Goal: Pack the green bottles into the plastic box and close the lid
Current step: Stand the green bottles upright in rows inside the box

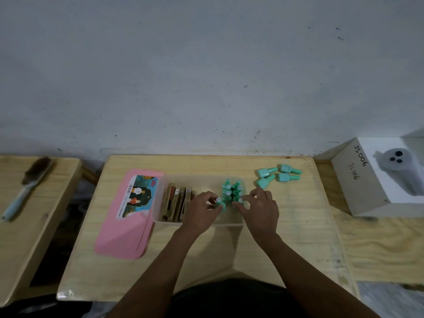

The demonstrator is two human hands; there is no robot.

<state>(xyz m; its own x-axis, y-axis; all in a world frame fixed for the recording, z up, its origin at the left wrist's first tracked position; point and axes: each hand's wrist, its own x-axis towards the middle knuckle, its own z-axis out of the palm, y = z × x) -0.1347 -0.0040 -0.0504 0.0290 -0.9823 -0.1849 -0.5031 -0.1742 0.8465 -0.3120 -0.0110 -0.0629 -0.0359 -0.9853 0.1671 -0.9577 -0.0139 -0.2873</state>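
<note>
**Bottles Going Into the Box, Four Left on the Table**

Both hands worked inside the clear plastic box [160, 216], which stood open in the middle of the wooden table [298, 237]. The left hand [202, 212] had its fingers pinched narrowly around a green bottle [219, 203], held upright at the near left corner of the cluster. The right hand [261, 210] had its fingertips closed on another upright bottle [238, 201] at the near right corner. Just beyond them, the packed bottles [231, 189] stood upright in two short rows in the right part of the box. The left part held a row of flat brown items [176, 203] set on edge.

The packing step seemed to be in hand, roughly two thirds done. Four loose bottles [277, 174] lay on their sides on the table, to the right of the box and toward the far edge. The pink lid [119, 237] lay flat on the table, touching the box's left side.

The next move appeared to call for seating the two held bottles squarely against their neighbours, releasing without tipping them, and reaching right and far for the loose ones. The lid could only follow once all stood inside.
</note>
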